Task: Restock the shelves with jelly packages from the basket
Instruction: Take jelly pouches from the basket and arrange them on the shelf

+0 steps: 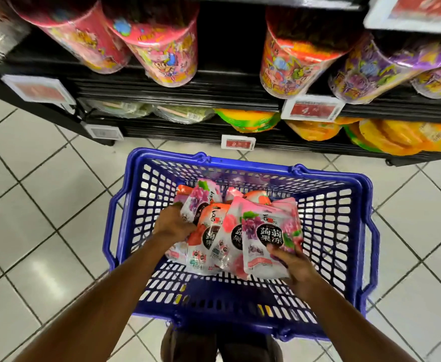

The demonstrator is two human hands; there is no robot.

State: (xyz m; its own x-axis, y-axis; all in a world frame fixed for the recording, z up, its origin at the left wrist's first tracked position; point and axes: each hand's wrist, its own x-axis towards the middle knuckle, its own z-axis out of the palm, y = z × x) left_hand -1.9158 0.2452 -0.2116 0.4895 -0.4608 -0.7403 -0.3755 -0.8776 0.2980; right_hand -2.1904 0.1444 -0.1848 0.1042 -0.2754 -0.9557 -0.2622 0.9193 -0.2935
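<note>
Head camera looks down on the right hand, which pinches a grape jelly pouch at its lower right corner. The thumb is pressed on the printed front and the fingers are behind, so the pouch stands face-up and readable, probably to check the flavour before it goes up. The left hand is buried in the pile of jelly pouches on its left side. Its fingers are curled down among the packs and seem to be gathering or steadying several at once; which pouch it actually grips I cannot tell. All the pouches, grape and peach, lean together upright around the middle of the basket, nearer its far wall than its near rim, and none has left it yet. The basket sits on the tiled floor right against the foot of the shelves, keeping the reach short. Cartoon-printed tubs fill the upper level, orange bags the lowest, with a red price tag between. No slot holding matching pouches is in view, so I judge the step to be picking and sorting.
</note>
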